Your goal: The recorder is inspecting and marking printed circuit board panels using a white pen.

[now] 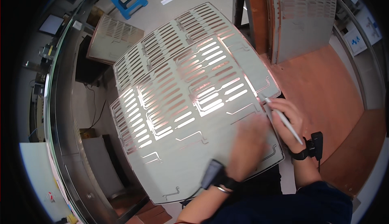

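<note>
A large pale grey-green circuit panel (182, 179) with shiny copper-coloured strips and thin traces lies in front of me. My right hand (292, 116) is closed around a slim white pen-like tool (287, 124) at the panel's right edge. The tool's tip end points up toward the copper line along that edge. Over the lower right part of the panel is my left hand (250, 141), smeared by motion, so its fingers cannot be made out. Whether it touches the surface I cannot tell. Each wrist wears a black strap with a small dark device.
More patterned panels (306, 33) stand upright at the back right, on a copper-brown surface (324, 90). Another panel (109, 41) leans at the back left. A blue stool (128, 1) stands on the far floor. A metal-framed bench (77, 155) runs along the left.
</note>
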`<act>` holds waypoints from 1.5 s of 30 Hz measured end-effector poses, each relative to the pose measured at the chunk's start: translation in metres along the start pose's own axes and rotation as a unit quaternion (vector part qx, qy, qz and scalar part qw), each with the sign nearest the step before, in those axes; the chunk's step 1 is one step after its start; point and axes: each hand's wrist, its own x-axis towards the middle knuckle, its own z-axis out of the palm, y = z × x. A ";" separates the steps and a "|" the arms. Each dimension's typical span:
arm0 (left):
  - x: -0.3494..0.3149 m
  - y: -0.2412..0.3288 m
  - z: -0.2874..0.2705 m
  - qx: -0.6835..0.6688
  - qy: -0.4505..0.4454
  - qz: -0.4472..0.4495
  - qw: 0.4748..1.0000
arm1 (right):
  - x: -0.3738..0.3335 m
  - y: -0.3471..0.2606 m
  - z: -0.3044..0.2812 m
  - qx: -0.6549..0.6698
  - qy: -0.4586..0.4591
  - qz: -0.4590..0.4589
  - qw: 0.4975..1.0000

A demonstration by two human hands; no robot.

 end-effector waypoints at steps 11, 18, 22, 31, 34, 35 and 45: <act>-0.107 -0.017 -0.033 -0.134 0.022 -0.038 0.990 | -0.028 -0.029 0.003 0.203 -0.075 0.153 0.964; -0.255 -0.052 -0.057 0.119 0.188 -0.373 0.901 | -0.046 -0.066 0.027 0.131 -0.200 0.055 0.969; -0.316 -0.091 -0.069 0.100 0.302 -0.468 0.825 | -0.054 -0.074 0.043 0.126 -0.226 0.029 0.966; -0.311 -0.118 -0.079 -0.123 0.452 -0.501 0.728 | -0.074 -0.110 0.085 0.119 -0.288 0.040 0.949; -0.309 -0.124 -0.076 -0.150 0.469 -0.490 0.720 | -0.080 -0.114 0.111 0.108 -0.309 -0.105 0.939; -0.310 -0.125 -0.074 -0.157 0.474 -0.487 0.717 | -0.080 -0.116 0.116 0.102 -0.313 -0.106 0.938; -0.318 -0.124 -0.071 -0.304 0.486 -0.450 0.685 | -0.072 -0.125 0.145 0.049 -0.282 -0.175 0.942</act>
